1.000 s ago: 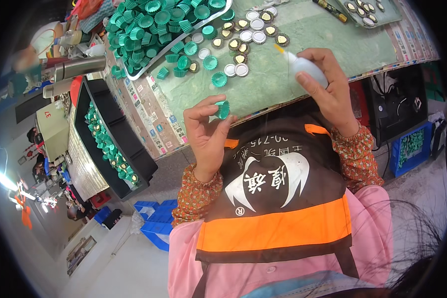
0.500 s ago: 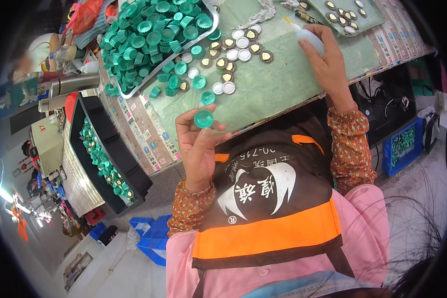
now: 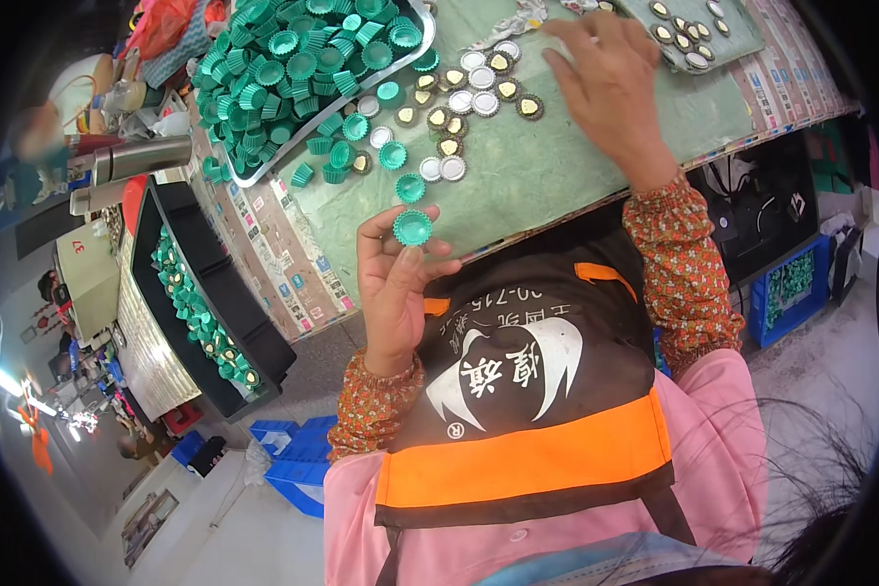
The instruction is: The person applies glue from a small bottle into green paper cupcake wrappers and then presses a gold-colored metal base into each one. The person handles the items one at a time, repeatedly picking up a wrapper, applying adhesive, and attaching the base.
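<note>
My left hand (image 3: pixel 396 278) pinches a green fluted bottle cap (image 3: pixel 412 228) between thumb and fingertips, its hollow side up, just off the table's near edge. Another green cap (image 3: pixel 410 188) lies on the table just beyond it. Over the green table covering, my right hand (image 3: pixel 607 93) reaches toward the far side, thumb and fingers apart. The white squeeze bottle does not show now; the hand may hide it. Between the hands lie several small round discs (image 3: pixel 484 103), some plain white, some dark-rimmed with a gold centre.
A metal tray (image 3: pixel 415 44) heaped with green caps stands at the far left. More discs lie on a green mat (image 3: pixel 728 49) at the far right. Beside the table on the left is a black bin (image 3: pixel 249 332) of caps; a blue crate (image 3: pixel 789 303) stands at right.
My right hand has moved left and farther over the table; the squeeze bottle it held is out of sight. My left hand has shifted slightly right, still pinching the cap.
</note>
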The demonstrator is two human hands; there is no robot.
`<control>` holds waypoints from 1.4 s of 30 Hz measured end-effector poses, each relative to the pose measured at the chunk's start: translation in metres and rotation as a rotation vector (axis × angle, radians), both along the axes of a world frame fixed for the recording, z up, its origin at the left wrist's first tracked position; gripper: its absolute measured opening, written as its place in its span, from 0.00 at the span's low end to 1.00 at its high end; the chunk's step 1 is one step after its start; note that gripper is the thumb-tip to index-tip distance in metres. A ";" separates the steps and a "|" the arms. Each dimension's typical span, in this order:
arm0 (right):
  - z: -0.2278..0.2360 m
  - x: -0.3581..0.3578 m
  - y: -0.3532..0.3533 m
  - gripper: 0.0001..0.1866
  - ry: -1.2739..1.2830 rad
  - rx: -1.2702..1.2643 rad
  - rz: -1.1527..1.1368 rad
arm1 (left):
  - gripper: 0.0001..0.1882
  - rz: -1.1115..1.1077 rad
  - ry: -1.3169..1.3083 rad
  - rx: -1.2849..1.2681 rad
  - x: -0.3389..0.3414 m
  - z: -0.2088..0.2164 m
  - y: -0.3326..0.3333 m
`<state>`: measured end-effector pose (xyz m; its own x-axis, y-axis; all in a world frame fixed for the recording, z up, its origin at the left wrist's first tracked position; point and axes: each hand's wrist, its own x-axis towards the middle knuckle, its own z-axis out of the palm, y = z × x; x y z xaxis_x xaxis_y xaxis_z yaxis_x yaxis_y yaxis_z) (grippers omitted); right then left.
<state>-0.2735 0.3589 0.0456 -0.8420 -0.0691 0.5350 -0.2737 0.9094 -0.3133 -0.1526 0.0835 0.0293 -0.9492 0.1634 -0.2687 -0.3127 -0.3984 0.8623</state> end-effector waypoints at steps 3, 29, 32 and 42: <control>-0.025 -0.011 -0.009 0.16 -0.097 0.076 0.116 | 0.22 -0.031 0.001 -0.004 -0.001 0.003 0.005; -0.015 0.078 0.005 0.12 -0.350 -0.184 0.181 | 0.28 -0.155 -0.212 0.131 0.009 0.004 0.008; -0.019 0.080 0.003 0.14 -0.353 -0.136 0.183 | 0.28 -0.154 -0.222 0.134 0.010 0.005 0.010; -0.004 0.090 -0.013 0.16 -0.317 -0.336 0.443 | 0.29 -0.163 -0.296 0.217 0.011 0.000 0.005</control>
<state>-0.1832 0.3456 0.0414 -0.8930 -0.3189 0.3175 -0.4483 0.5693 -0.6892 -0.1418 0.0882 0.0295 -0.7926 0.3887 -0.4698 -0.6095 -0.4855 0.6267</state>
